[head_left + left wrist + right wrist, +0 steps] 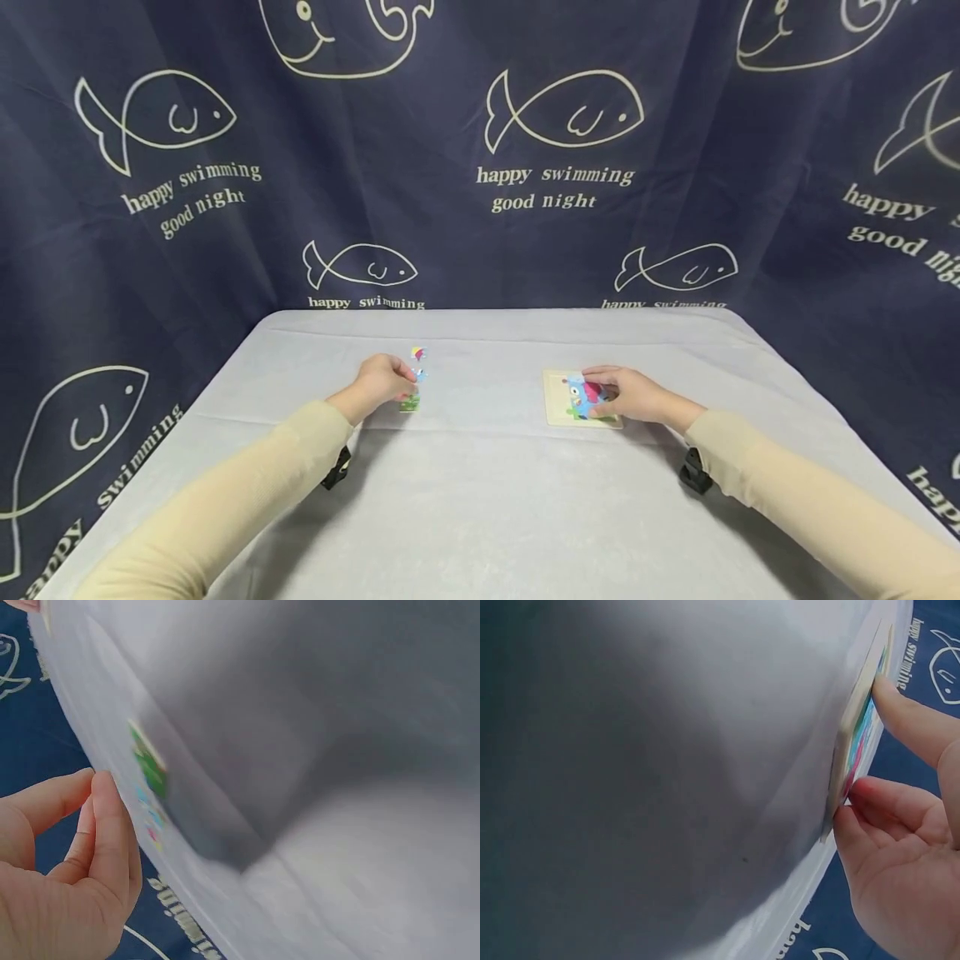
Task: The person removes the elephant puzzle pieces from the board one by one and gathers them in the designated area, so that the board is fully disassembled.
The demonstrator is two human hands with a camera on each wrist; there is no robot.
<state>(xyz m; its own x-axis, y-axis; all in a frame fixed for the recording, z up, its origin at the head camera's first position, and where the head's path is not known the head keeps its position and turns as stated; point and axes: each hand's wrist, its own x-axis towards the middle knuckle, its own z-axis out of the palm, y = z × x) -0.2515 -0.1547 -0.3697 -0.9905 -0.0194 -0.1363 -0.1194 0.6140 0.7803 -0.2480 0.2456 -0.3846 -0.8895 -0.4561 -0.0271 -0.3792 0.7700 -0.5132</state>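
Fingertips of the left hand (pixel 380 379) nearly meet; whether they pinch anything, I cannot tell. Pieces (pixel 418 354) lie just beside them, partly covered. The right hand (pixel 628 395), thumb and fingers apart, touches the board (pixel 555 402) beneath, partly hiding it.

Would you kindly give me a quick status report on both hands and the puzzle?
Left hand beside small multicoloured puzzle pieces, nothing visible in its grip. Right hand touching rectangular, cream-framed puzzle board. Right hand partly hides board's picture.

"happy swimming good night" on curtain (pixel 435 167)
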